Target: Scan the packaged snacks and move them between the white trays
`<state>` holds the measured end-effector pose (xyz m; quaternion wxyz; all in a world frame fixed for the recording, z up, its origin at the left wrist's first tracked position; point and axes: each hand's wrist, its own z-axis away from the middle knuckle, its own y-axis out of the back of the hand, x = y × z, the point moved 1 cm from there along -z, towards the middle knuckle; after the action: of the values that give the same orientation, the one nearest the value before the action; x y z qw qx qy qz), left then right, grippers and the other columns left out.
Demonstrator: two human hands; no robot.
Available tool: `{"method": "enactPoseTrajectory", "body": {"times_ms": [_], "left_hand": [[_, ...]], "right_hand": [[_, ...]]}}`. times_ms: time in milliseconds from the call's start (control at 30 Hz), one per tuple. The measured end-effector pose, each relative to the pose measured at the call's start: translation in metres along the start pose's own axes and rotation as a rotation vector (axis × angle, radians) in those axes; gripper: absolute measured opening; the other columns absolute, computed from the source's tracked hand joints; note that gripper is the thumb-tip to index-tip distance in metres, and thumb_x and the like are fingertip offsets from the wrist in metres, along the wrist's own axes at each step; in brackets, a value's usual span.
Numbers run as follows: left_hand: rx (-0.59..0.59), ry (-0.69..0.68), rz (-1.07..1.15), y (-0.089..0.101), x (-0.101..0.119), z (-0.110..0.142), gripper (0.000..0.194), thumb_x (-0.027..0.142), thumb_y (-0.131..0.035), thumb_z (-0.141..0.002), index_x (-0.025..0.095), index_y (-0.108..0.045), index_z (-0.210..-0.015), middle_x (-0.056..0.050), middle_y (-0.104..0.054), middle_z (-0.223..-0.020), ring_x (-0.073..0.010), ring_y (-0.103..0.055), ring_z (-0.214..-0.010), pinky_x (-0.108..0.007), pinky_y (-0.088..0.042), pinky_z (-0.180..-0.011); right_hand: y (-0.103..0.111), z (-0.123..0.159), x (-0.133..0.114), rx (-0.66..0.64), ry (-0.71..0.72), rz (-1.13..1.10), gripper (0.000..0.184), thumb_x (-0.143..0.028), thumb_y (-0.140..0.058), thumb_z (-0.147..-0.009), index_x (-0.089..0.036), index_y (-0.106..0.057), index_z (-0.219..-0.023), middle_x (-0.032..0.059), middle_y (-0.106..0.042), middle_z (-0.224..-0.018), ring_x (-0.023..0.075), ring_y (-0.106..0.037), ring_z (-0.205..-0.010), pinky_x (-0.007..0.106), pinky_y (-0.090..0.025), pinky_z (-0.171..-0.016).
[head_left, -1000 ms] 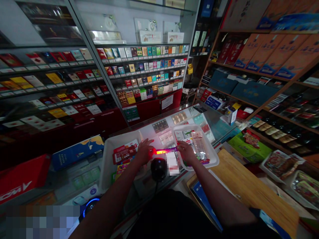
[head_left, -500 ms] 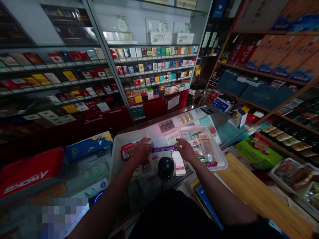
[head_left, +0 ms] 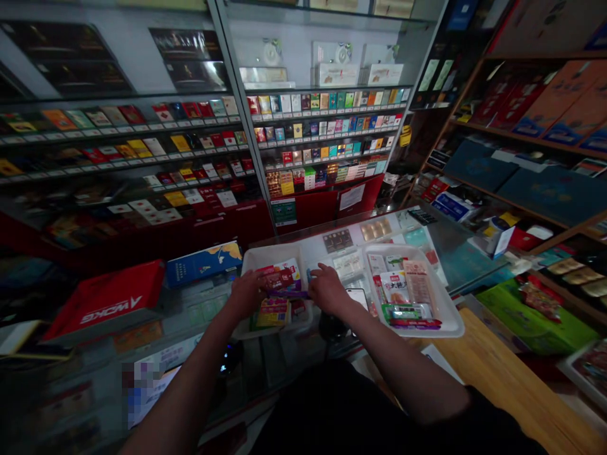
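A long, thin purple packet point(head_left: 288, 294) stretches between my two hands over the left white tray point(head_left: 251, 259). My left hand point(head_left: 246, 294) is at the tray's left side, fingers closed on one end of the packet. At the tray's right rim, my right hand point(head_left: 327, 289) pinches the other end. Below the packet lie a red snack bag point(head_left: 276, 278) and a yellow-and-pink packet point(head_left: 274, 313). A phone point(head_left: 358, 300) with a lit screen rests by my right wrist, partly covered by it. The dark round device point(head_left: 332, 325) beside it is mostly hidden under my forearm.
The right white tray point(head_left: 453, 321) holds several packaged snacks. A red shoe box point(head_left: 111, 300) and a blue box point(head_left: 203, 264) stand left on the glass counter point(head_left: 279, 360). Cigarette shelves point(head_left: 327, 117) line the back. A wooden surface point(head_left: 502, 373) and a green box point(head_left: 535, 309) are at right.
The view has turned left, so the surroundings sit further right in the picture. Both hands have carried the purple packet from the gap between the trays leftward over the left tray.
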<state>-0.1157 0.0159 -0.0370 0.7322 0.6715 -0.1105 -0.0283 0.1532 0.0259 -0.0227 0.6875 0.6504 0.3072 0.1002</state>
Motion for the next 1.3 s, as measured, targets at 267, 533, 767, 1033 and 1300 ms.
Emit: {"method": "enactPoseTrajectory", "body": {"times_ms": [267,533,767,1033,1300], "left_hand": [[-0.093,0.104,-0.085,-0.003,-0.01,0.038,0.029,0.02,-0.058,-0.086,0.031,-0.081,-0.102,-0.005,-0.056,-0.151,-0.0426,-0.034,-0.15,-0.074,-0.024,-0.117],[-0.045,0.121,-0.072,0.006,0.002,0.04,0.025,0.026,-0.06,-0.089,0.026,-0.077,-0.107,-0.01,-0.056,-0.151,-0.0426,-0.033,-0.149,-0.073,-0.023,-0.117],[0.046,-0.007,-0.045,0.011,0.045,0.017,0.039,0.03,-0.059,-0.092,0.028,-0.067,-0.13,-0.01,-0.057,-0.149,-0.0419,-0.034,-0.148,-0.071,-0.023,-0.117],[0.071,-0.108,-0.003,0.011,0.11,-0.004,0.03,0.027,-0.064,-0.086,0.027,-0.072,-0.115,-0.008,-0.061,-0.143,-0.0397,-0.039,-0.145,-0.063,-0.024,-0.119],[0.051,-0.223,0.092,0.001,0.204,-0.013,0.034,0.025,-0.058,-0.091,0.02,-0.068,-0.123,-0.013,-0.059,-0.147,-0.0366,-0.04,-0.147,-0.064,-0.023,-0.122]], "right_hand": [[-0.021,-0.008,-0.031,-0.085,0.025,0.044,0.025,-0.026,-0.059,-0.091,-0.018,-0.076,-0.108,0.0148,-0.067,-0.128,0.0362,-0.036,-0.143,0.055,-0.02,-0.117],[-0.014,-0.001,-0.032,-0.05,0.028,0.044,0.027,-0.029,-0.058,-0.092,-0.017,-0.075,-0.109,0.0163,-0.068,-0.125,0.0361,-0.037,-0.141,0.057,-0.019,-0.117],[0.005,0.02,-0.011,0.028,-0.047,0.02,0.023,-0.029,-0.058,-0.093,-0.019,-0.076,-0.105,0.0136,-0.069,-0.124,0.0357,-0.038,-0.142,0.057,-0.02,-0.12],[0.027,0.056,0.029,0.096,-0.133,0.008,0.018,-0.026,-0.061,-0.092,-0.019,-0.076,-0.1,0.0123,-0.069,-0.121,0.0346,-0.039,-0.142,0.055,-0.02,-0.12],[0.038,0.106,0.088,0.155,-0.246,-0.023,0.015,-0.027,-0.065,-0.091,-0.018,-0.075,-0.095,0.0118,-0.07,-0.115,0.0333,-0.042,-0.138,0.05,-0.027,-0.115]]}}
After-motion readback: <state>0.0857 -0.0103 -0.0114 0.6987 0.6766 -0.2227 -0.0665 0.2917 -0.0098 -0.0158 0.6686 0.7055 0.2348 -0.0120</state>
